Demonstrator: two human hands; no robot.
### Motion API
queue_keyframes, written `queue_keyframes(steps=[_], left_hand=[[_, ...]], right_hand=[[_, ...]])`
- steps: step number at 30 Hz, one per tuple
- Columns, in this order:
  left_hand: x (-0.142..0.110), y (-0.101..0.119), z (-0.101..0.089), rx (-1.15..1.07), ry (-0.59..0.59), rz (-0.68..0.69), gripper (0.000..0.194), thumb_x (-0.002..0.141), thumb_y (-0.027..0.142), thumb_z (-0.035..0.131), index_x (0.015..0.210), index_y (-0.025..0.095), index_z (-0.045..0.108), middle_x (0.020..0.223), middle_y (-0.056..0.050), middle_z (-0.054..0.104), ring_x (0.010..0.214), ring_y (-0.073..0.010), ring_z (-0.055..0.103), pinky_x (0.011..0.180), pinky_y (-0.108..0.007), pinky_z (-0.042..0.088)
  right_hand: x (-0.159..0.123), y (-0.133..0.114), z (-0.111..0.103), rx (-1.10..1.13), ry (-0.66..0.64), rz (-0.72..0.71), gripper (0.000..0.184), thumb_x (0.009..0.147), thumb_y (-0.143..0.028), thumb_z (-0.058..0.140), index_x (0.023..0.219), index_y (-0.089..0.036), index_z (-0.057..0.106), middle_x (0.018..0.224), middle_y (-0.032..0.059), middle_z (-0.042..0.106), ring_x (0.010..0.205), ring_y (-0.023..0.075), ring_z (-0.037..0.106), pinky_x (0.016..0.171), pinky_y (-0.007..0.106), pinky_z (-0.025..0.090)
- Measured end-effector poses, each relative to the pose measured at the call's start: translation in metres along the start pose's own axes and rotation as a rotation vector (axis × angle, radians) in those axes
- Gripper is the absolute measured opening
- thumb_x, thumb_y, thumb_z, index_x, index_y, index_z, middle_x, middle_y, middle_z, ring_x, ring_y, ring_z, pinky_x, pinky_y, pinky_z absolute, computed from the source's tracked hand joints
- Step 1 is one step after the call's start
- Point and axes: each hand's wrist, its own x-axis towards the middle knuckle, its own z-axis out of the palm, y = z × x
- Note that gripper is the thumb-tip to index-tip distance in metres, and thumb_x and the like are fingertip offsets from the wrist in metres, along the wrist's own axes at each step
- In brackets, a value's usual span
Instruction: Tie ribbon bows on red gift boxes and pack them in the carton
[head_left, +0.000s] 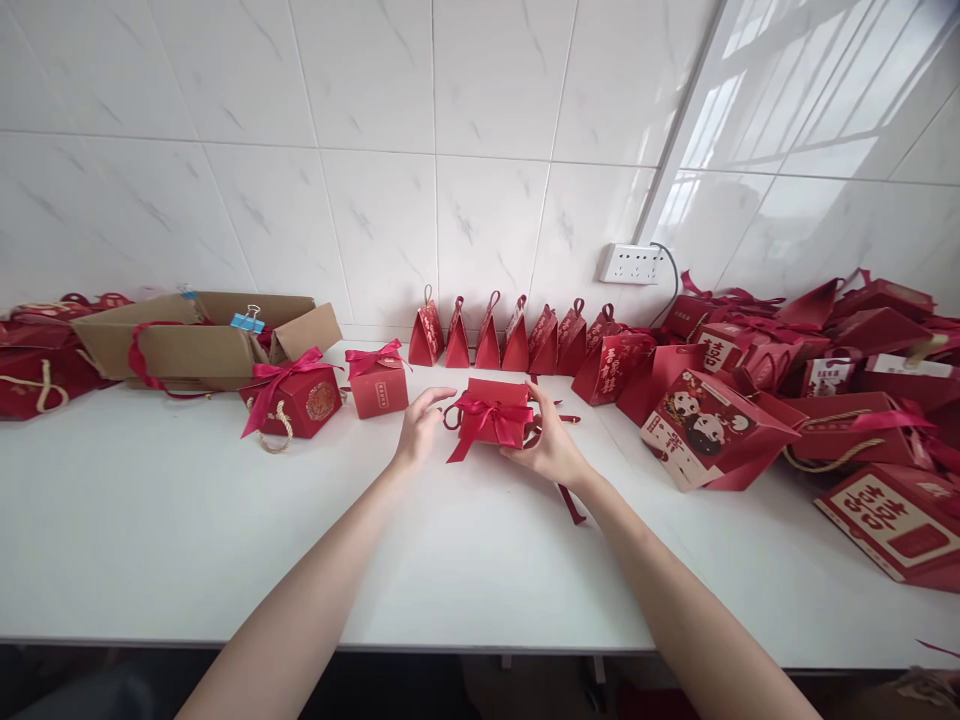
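Observation:
A red gift box (495,412) with a dark pink ribbon tied in a bow on its front is in the middle of the table. My right hand (551,447) grips its right side, thumb at the lower edge and fingers behind the corner. Just left of the box, my left hand (420,432) is held with fingers apart and nothing in it. Loose dark red ribbon (571,505) lies under and beside my right hand. Another small ribboned red box (379,392) stands left of my left hand.
Several red triangular boxes (487,345) stand in a row by the tiled wall. An open cardboard box (187,350) with blue clips and a red box with a rope handle (307,405) are at left. A heap of red boxes (720,430) fills the right side, below a wall socket (634,264).

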Motion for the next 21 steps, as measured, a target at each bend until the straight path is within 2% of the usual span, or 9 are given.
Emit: queue_keyframes(steps=[2, 5, 9, 12, 13, 15, 18, 20, 21], left_hand=[[-0.003, 0.003, 0.001, 0.072, 0.024, 0.052, 0.028, 0.072, 0.036, 0.052, 0.091, 0.018, 0.062, 0.103, -0.006, 0.064, 0.105, -0.0243, 0.054, 0.092, -0.035, 0.041], [-0.006, 0.006, 0.007, 0.135, 0.037, 0.042, 0.032, 0.077, 0.049, 0.053, 0.085, 0.018, 0.061, 0.089, -0.005, 0.064, 0.092, -0.0209, 0.057, 0.084, -0.032, 0.042], [-0.010, 0.008, 0.015, 0.181, 0.061, 0.042, 0.029, 0.080, 0.046, 0.053, 0.082, 0.018, 0.059, 0.079, -0.003, 0.061, 0.077, -0.0175, 0.056, 0.074, -0.029, 0.044], [-0.017, 0.011, 0.017, 0.315, 0.094, 0.229, 0.024, 0.082, 0.042, 0.052, 0.079, 0.020, 0.059, 0.078, -0.004, 0.061, 0.075, -0.0177, 0.055, 0.074, -0.031, 0.044], [-0.019, 0.012, 0.017, 0.377, 0.063, 0.323, 0.023, 0.082, 0.042, 0.052, 0.077, 0.020, 0.059, 0.077, -0.005, 0.061, 0.075, -0.0183, 0.054, 0.076, -0.032, 0.044], [-0.022, 0.012, 0.017, 0.501, -0.083, 0.478, 0.021, 0.082, 0.040, 0.053, 0.074, 0.022, 0.060, 0.074, -0.006, 0.060, 0.074, -0.0194, 0.054, 0.078, -0.036, 0.044], [-0.024, 0.009, 0.020, 0.632, -0.298, 0.557, 0.019, 0.083, 0.036, 0.052, 0.074, 0.024, 0.063, 0.072, -0.006, 0.062, 0.072, -0.0196, 0.054, 0.077, -0.037, 0.044], [-0.025, 0.008, 0.021, 0.645, -0.321, 0.568, 0.018, 0.083, 0.033, 0.051, 0.074, 0.024, 0.064, 0.072, -0.006, 0.062, 0.071, -0.0192, 0.054, 0.076, -0.037, 0.044], [-0.026, 0.007, 0.022, 0.623, -0.287, 0.565, 0.017, 0.083, 0.033, 0.052, 0.074, 0.024, 0.063, 0.072, -0.006, 0.062, 0.071, -0.0191, 0.055, 0.077, -0.036, 0.045]], right_hand=[[0.000, 0.000, 0.000, -0.012, 0.002, 0.006, 0.099, 0.065, -0.027, 0.073, 0.144, -0.026, 0.014, 0.134, 0.0156, 0.039, 0.102, 0.0261, 0.054, 0.078, 0.043, 0.053], [0.000, -0.001, -0.001, -0.025, 0.005, -0.008, 0.098, 0.065, -0.027, 0.073, 0.144, -0.026, 0.015, 0.134, 0.0160, 0.038, 0.108, 0.0287, 0.051, 0.078, 0.042, 0.052], [0.000, -0.004, -0.001, -0.038, 0.012, -0.009, 0.099, 0.065, -0.027, 0.073, 0.144, -0.027, 0.015, 0.135, 0.0158, 0.036, 0.110, 0.0294, 0.050, 0.078, 0.042, 0.052], [0.000, -0.005, -0.001, -0.048, 0.017, 0.000, 0.099, 0.065, -0.028, 0.074, 0.145, -0.026, 0.015, 0.135, 0.0161, 0.037, 0.110, 0.0297, 0.050, 0.078, 0.043, 0.052], [0.000, -0.006, -0.001, -0.050, 0.020, -0.001, 0.099, 0.065, -0.028, 0.074, 0.145, -0.026, 0.015, 0.134, 0.0162, 0.037, 0.110, 0.0298, 0.050, 0.078, 0.043, 0.052], [0.000, -0.007, 0.000, -0.052, 0.032, -0.010, 0.100, 0.064, -0.030, 0.075, 0.144, -0.026, 0.017, 0.135, 0.0164, 0.037, 0.109, 0.0299, 0.050, 0.078, 0.043, 0.052], [0.000, -0.009, 0.000, -0.045, 0.036, -0.027, 0.101, 0.063, -0.033, 0.077, 0.144, -0.026, 0.018, 0.135, 0.0169, 0.036, 0.109, 0.0295, 0.050, 0.079, 0.043, 0.052], [0.000, -0.009, 0.000, -0.040, 0.029, -0.027, 0.101, 0.062, -0.033, 0.077, 0.144, -0.026, 0.018, 0.135, 0.0169, 0.036, 0.109, 0.0292, 0.051, 0.079, 0.042, 0.052], [0.000, -0.009, 0.000, -0.039, 0.027, -0.025, 0.101, 0.063, -0.033, 0.077, 0.144, -0.026, 0.018, 0.135, 0.0168, 0.035, 0.108, 0.0290, 0.051, 0.078, 0.042, 0.052]])
